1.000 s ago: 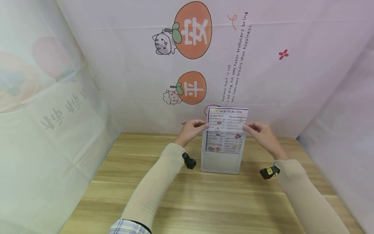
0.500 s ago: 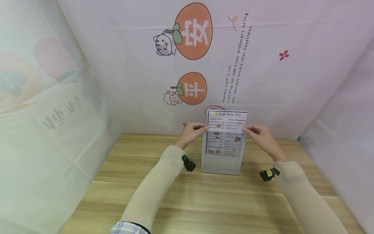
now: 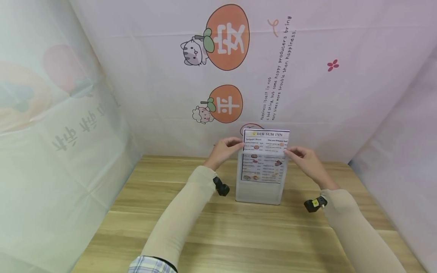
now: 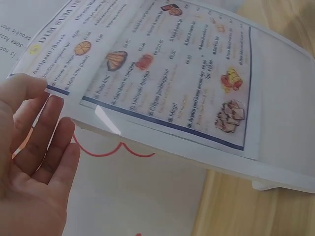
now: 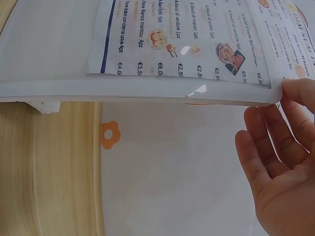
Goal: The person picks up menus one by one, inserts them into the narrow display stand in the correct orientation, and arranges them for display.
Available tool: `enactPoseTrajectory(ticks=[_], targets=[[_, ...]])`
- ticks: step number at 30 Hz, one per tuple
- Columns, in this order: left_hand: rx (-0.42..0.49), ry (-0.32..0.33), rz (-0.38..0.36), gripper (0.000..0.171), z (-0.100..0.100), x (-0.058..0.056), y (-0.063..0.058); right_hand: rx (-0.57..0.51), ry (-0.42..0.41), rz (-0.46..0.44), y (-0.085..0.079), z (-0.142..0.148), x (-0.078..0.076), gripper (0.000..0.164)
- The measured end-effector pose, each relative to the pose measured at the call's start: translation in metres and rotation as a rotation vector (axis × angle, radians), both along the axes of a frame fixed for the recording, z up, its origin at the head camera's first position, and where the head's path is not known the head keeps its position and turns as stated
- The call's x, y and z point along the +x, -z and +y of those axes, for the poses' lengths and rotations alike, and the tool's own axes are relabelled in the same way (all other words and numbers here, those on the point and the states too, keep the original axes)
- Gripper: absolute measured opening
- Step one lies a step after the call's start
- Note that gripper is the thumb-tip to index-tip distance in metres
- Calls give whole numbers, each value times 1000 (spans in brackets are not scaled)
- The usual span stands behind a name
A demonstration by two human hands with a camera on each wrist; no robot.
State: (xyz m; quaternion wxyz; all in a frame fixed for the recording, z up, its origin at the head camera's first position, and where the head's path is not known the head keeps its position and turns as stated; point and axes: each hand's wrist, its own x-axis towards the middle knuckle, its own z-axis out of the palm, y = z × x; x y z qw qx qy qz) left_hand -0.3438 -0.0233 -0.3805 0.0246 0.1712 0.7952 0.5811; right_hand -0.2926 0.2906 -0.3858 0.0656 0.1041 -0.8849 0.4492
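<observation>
A printed menu sheet headed "DIM SUM INN" sits partly inside a white sign holder with a clear front, which stands upright on the table. The sheet's top strip sticks out above the holder, and its lower edge shows through the front, above the holder's bottom. My left hand pinches the sheet's left edge between thumb and forefinger, just above the holder's top corner. On the opposite side my right hand pinches the right edge at about the same height. In both wrist views the other fingers lie behind the sheet.
The wooden table extends in front of the holder. Behind it hangs a white cloth backdrop with orange fruit prints and lettering, and similar cloth closes off both sides. A small foot juts out behind the holder's base.
The menu sheet has slid a little further down into the sign holder, its lower edge now nearer the bottom. Both hands went down with it, then the left fingers shifted slightly up the edge.
</observation>
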Motion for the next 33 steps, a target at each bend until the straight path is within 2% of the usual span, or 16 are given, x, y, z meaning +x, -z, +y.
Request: enactPoseTrajectory(ticks=[4,13,17,25,33], targets=[[0,-13,-4,28,1,-2,-3,8,9,4,1,0,-1,55],[2,-14,0,27,2,-5,-1,2,-3,0,0,1,-1,55],[-1,-14,4,27,2,-5,-2,-15,-5,-21,-5,2,0,58],[11,-9,19,26,2,-4,-1,-3,43,-21,-20,-1,0,60],[28,-10,18,25,2,-3,-1,7,56,-7,-23,-2,-3,58]])
